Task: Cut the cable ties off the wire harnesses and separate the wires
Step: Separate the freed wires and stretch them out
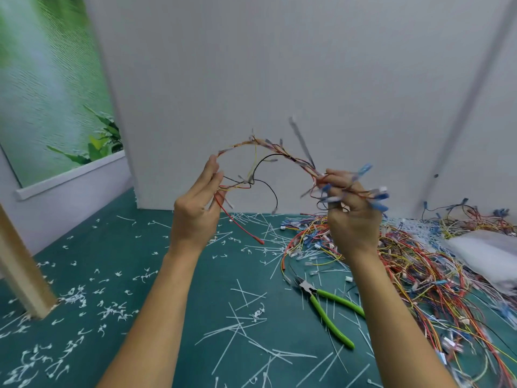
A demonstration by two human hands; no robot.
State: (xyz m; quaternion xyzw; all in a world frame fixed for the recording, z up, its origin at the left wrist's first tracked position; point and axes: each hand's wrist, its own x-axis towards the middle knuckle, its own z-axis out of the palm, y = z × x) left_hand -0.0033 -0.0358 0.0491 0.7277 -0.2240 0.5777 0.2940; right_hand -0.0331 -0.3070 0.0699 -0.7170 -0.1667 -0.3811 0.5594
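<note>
Two hands are raised above the green tabletop (134,247), and one wire harness (279,152) is held between them in an arch, clear of the surface. One end is pinched between thumb and fingers of the left hand (195,200); a narrow grip, fingers nearly straight. The other end, with its blue connectors, is enclosed in the curled fingers of the right hand (352,211); a closed grip round the bundle. Loose red, black and yellow strands hang from the middle of the harness. A pale cable tie tail (300,141) stands up from the harness near the right hand, blurred.

Green-handled cutters (327,306) are laid flat on the tabletop below the right forearm, untouched. A large tangle of wires (419,270) is heaped to the right, reaching back toward the white wall (279,65). Cut tie pieces (246,326) are scattered across the tabletop. A wooden post (22,270) is seen at far left, and a white bag (486,256) at far right, partly on the tangle.
</note>
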